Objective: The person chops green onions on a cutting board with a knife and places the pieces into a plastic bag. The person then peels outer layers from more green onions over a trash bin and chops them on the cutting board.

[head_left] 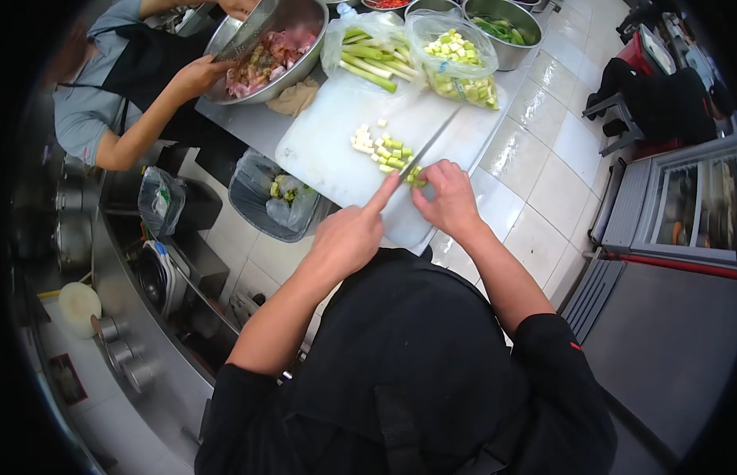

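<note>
My left hand is closed around the handle end of a kitchen knife, its index finger stretched along the blade. The blade points up and to the right over a white cutting board. Beside the blade, my right hand has its fingers curled and pressed on pale green scallion pieces; the fingers partly hide them. Chopped white and green scallion pieces lie in a loose group left of the blade. The handle is hidden under my left hand.
Whole scallion stalks in plastic and a bag of cut pieces sit at the board's far end. A co-worker's hand holds a metal bowl of meat. A lined bin stands below left; a glass-doored fridge is right.
</note>
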`<state>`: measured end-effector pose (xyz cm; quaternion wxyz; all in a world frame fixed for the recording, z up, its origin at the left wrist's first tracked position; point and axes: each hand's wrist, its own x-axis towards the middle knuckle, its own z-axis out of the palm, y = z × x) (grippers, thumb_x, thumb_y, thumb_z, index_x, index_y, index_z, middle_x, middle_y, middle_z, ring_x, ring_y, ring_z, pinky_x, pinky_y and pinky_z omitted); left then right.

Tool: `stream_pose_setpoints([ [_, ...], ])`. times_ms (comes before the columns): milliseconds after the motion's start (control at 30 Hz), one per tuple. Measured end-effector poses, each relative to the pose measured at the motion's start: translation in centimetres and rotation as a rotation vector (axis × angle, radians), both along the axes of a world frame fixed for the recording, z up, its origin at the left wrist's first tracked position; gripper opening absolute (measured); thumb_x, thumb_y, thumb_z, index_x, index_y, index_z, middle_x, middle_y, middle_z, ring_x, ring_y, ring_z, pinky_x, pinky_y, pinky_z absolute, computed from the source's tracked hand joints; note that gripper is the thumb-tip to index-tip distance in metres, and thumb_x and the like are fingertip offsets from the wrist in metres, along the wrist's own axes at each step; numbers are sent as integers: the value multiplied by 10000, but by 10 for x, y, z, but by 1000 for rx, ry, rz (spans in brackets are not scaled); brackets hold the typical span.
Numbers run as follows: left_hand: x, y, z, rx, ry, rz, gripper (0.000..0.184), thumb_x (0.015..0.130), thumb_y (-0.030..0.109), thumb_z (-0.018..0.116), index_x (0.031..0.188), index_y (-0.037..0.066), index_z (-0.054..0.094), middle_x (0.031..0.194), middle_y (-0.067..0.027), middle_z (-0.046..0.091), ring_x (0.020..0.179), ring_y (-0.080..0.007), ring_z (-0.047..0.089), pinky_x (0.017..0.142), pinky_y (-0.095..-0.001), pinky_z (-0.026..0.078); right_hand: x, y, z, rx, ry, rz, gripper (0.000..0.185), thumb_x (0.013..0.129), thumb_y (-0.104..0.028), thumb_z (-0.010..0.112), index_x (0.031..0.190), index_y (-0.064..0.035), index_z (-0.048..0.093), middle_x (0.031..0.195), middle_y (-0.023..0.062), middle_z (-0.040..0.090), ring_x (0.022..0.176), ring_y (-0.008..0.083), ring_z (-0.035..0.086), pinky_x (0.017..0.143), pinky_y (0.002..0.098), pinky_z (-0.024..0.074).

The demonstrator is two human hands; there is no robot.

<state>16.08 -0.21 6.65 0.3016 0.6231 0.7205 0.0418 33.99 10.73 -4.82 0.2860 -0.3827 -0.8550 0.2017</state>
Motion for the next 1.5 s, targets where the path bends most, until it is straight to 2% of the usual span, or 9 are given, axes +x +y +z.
stream_pose_setpoints([
  [133,-28,-21,15,67,162,43,661,998,213,476,1588,373,226,840,-224,639,760,-421,653,732,-512,520,1,-6,21,0,17,13,643,713,-331,846,1234,-54,592,1219,166,545,1132,360,525,950,457,438],
  [333,-79,-37,13,56,346,143,599,1005,281,509,1560,384,310,904,-229,611,791,-415,662,745,-507,534,-25,1,16,-7,-149,44,1064,714,-547,830,1488,20,372,1536,321,301,1428,480,303,1186,508,289],
  [567,-98,-33,-5,-84,389,120,561,995,268,526,1532,330,377,943,-251,645,873,-425,684,787,-512,539,-77,29,19,5,-180,103,1094,727,-609,792,1486,46,355,1538,351,285,1433,498,292,1182,528,281],
  [733,-117,-39,-31,79,25,48,595,994,281,541,1559,255,356,808,-209,658,797,-356,694,732,-478,547,-103,32,10,65,-150,63,1108,726,-619,788,1499,41,345,1519,353,315,1398,500,338,1170,523,293],
  [767,-122,-40,-35,113,-31,36,607,994,282,546,1566,236,348,776,-186,658,748,-324,700,702,-456,553,-105,31,8,82,-159,62,1102,730,-622,781,1499,37,347,1515,352,319,1391,500,344,1166,528,296],
  [867,-123,-26,-14,-288,-463,370,630,998,252,561,1580,184,328,738,-99,635,575,-192,639,585,-352,532,-106,21,9,106,-181,46,1077,746,-631,757,1500,25,356,1504,349,329,1375,502,353,1156,542,300],
  [967,-125,-27,-27,-306,-683,409,625,1003,209,561,1577,130,326,714,-35,594,497,-99,550,517,-266,482,-110,11,25,65,-187,40,997,788,-631,712,1491,-1,389,1497,340,334,1372,527,332,1159,564,284],
  [1267,-131,-30,-44,-423,-956,444,635,1016,179,542,1593,146,280,704,-28,541,485,-128,527,482,-273,460,-121,14,9,85,-140,-120,756,840,-497,706,1401,-30,508,1408,311,410,1375,507,324,1153,556,300],
  [1500,-105,-28,-56,-406,-1046,433,623,1020,167,530,1592,144,282,733,-33,529,510,-134,525,486,-279,460,-133,34,-5,59,180,-291,228,745,-193,739,949,-110,681,1104,116,552,1097,354,490,915,475,435],
])
